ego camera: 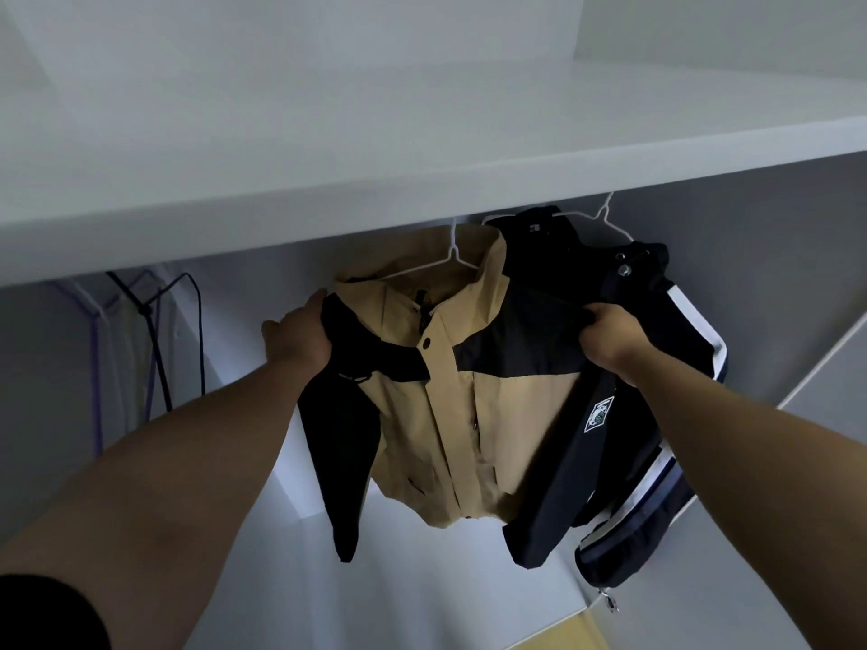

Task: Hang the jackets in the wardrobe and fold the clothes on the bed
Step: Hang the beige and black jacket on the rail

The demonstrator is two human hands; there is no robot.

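Grips one shoulder of the tan-and-black jacket (450, 391) with the left hand (300, 340), pinches the other shoulder's cloth with the right hand (610, 335). Hangs on a white hanger (452, 255) under the wardrobe shelf (328, 180), against a navy jacket (657, 415). Seems light, soft, slippery; best held at the shoulders.

A: Where is there room?
B: Between the hangers (146, 312) at left and the tan jacket (450, 415), and beneath both hems.
A: What blocks?
B: The shelf (422, 180) overhead; the dark jacket (624, 462) touching the tan one at right.
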